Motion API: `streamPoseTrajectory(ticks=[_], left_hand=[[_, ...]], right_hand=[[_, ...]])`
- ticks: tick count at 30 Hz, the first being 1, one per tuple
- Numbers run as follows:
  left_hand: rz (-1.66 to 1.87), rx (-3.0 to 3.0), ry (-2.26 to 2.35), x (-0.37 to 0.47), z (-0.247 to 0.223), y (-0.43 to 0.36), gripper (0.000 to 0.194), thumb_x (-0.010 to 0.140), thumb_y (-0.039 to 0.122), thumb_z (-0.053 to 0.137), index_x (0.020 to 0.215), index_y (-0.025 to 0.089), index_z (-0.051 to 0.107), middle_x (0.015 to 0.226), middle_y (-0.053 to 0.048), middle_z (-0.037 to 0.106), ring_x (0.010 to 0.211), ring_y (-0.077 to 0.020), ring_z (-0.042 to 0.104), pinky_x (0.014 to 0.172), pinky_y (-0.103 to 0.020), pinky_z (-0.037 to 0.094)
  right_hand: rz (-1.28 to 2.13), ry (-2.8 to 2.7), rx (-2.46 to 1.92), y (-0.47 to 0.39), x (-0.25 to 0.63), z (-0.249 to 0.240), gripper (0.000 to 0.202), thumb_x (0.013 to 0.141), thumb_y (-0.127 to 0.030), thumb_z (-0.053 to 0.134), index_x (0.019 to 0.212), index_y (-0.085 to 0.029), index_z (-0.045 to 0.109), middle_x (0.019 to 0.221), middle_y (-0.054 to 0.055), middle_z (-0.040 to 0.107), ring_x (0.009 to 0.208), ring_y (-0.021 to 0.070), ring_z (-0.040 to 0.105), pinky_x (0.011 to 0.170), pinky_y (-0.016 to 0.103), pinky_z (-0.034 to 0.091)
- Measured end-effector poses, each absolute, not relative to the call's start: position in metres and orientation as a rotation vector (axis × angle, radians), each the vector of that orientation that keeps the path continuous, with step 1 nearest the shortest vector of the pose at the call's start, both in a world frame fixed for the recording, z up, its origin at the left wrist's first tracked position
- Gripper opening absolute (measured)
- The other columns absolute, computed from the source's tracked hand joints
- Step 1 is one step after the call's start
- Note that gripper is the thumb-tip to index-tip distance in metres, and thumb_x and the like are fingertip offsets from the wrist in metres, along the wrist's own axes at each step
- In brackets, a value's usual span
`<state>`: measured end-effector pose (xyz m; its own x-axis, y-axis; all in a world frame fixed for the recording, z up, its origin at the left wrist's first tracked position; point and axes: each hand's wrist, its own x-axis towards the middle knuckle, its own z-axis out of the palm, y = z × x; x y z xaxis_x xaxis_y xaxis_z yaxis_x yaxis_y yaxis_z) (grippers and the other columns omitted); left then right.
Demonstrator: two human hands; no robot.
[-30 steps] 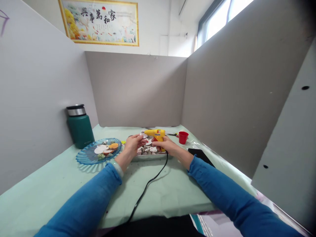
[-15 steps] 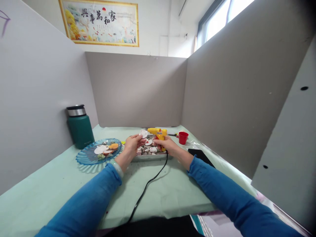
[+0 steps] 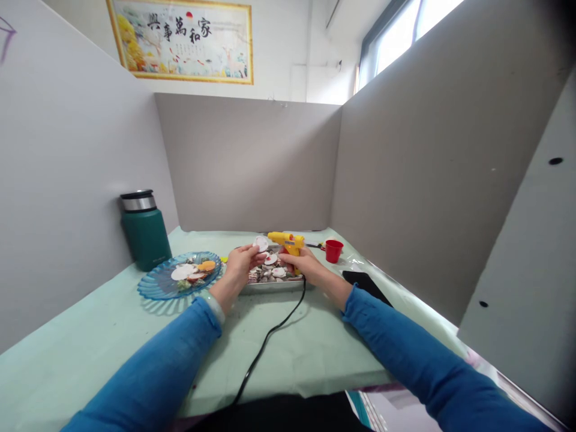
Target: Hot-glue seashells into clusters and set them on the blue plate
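Note:
Between the fingers of my left hand (image 3: 243, 264) is a small white disc (image 3: 260, 243), held up with its flat side towards me. My right hand (image 3: 306, 264) is wrapped round the handle of a yellow hot glue gun (image 3: 288, 241). The gun's nozzle points left and sits close to the disc's upper right edge; whether they touch I cannot tell. Below both hands lies a metal tray (image 3: 272, 288) filled with white discs and small mixed pieces. From the gun's handle a black cord (image 3: 271, 331) runs down over the table's front edge.
A blue scalloped plate (image 3: 150, 287) with white and orange pieces is on the left, before a green bottle (image 3: 146, 234). On the right are a red cup (image 3: 333, 252) and a flat black object (image 3: 364, 284). Grey partitions (image 3: 252, 162) enclose the table (image 3: 324, 336) on three sides.
The glue gun's nozzle has tipped and shifted very slightly towards the disc. Both hands otherwise keep their places and their grips.

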<state>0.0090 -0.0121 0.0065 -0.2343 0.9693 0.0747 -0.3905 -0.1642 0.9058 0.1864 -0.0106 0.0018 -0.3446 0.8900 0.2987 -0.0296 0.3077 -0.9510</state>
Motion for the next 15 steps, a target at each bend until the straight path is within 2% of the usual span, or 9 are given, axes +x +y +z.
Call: streamPoseTrajectory(ticks=[7,15], left_hand=[[1.543,0.956,0.992,0.012,0.0095,-0.0168,0.008,0.078,0.009,0.071,0.082,0.007,0.065,0.058,-0.005,0.067,0.048,-0.0115,0.064,0.052,-0.02,0.053],[1.565,0.902,0.953,0.0099,0.0078,-0.0123,0.004,0.079,0.004,0.067,0.081,0.006,0.065,0.059,-0.005,0.067,0.051,-0.0107,0.064,0.053,-0.02,0.055]], right_hand=[[1.165,-1.714,-0.818,-0.0094,0.1844,0.0022,0.023,0.072,-0.033,0.071,0.085,-0.016,0.062,0.061,-0.004,0.054,0.046,0.0079,0.044,0.045,0.023,0.033],[1.176,-1.646,-0.866,-0.0101,0.1833,0.0018,0.022,0.07,-0.028,0.069,0.087,-0.016,0.062,0.061,-0.004,0.055,0.046,0.0074,0.044,0.044,0.022,0.033]])
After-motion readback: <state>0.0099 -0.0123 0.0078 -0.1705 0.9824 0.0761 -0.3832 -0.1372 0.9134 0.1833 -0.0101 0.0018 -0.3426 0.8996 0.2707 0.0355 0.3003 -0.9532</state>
